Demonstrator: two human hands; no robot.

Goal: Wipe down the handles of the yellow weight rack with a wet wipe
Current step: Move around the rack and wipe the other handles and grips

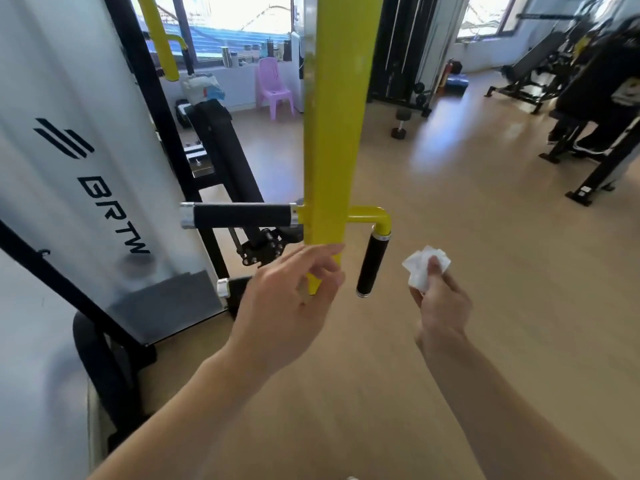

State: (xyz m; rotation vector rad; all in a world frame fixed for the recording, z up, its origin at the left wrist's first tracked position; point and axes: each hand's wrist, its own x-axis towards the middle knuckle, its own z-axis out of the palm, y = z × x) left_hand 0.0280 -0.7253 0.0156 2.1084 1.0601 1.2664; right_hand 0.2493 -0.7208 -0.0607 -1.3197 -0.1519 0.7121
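Evidently the person is poised between strokes: the right hand (441,303) pinches a crumpled wet wipe (425,266) between thumb and fingertips, bunched so that a wad of it sticks out ahead of the fingers, ready to be pressed onto a handle. It hovers just beside the short vertical handle (372,265), not touching it, which suggests that black sleeve is the next surface to clean. The left hand (294,299) is empty, its fingers relaxed and spread, reaching to the lower end of the yellow upright (332,133), probably to steady the swinging arm while the other hand rubs. A longer horizontal handle (240,215) juts left from the same upright. Behind stands a white shroud (86,150) covering the weight stack, on a pale wooden floor (485,254).
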